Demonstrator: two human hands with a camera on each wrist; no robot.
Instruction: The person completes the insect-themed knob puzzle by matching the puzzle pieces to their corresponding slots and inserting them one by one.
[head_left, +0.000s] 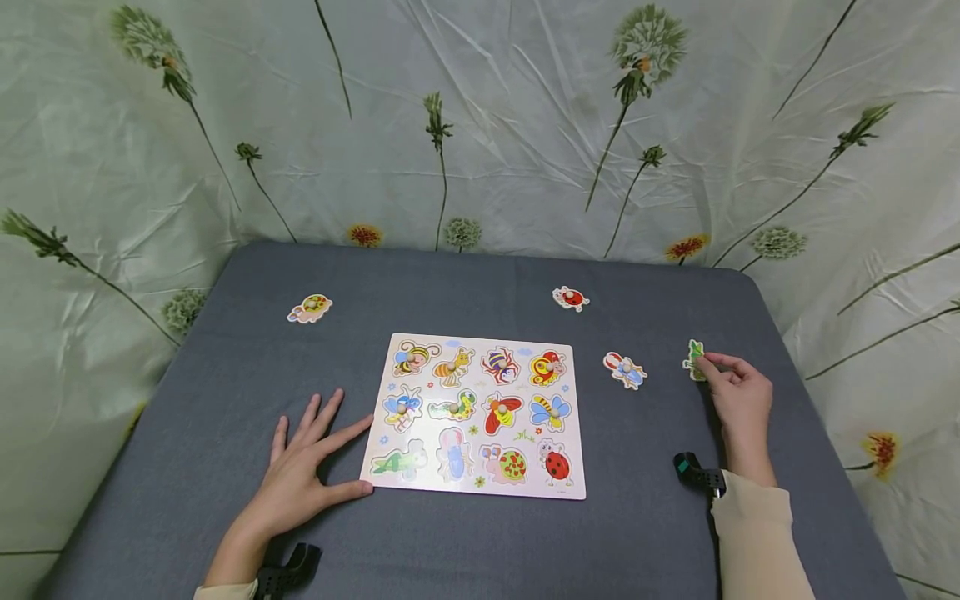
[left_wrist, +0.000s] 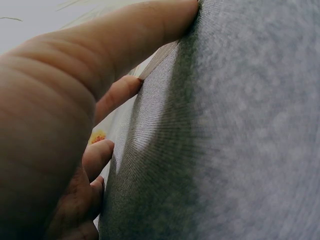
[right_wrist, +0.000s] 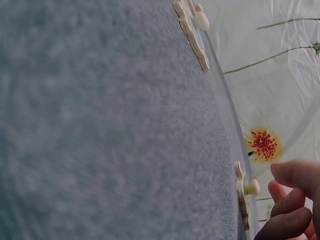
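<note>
A wooden knob puzzle board (head_left: 478, 423) with insect pictures lies on the table. My left hand (head_left: 296, 479) is spread flat beside it, its thumb and index fingertip at the board's left edge. Over at the right, my right hand (head_left: 738, 404) reaches over a green insect puzzle piece (head_left: 693, 360) and partly covers it in the head view. The right wrist view shows that piece's pale knob (right_wrist: 254, 187) just short of the bent fingertips, with a small gap between. Knobbed pieces sit in the board's upper two rows; its bottom row shows printed recesses.
A red and blue beetle piece (head_left: 624, 370) lies between the board and my right hand. Behind the board is a ladybug piece (head_left: 571, 298), and a snail piece (head_left: 310, 308) lies at the back left. Grey cloth covers the table (head_left: 480, 542); a flowered curtain (head_left: 525, 125) hangs behind.
</note>
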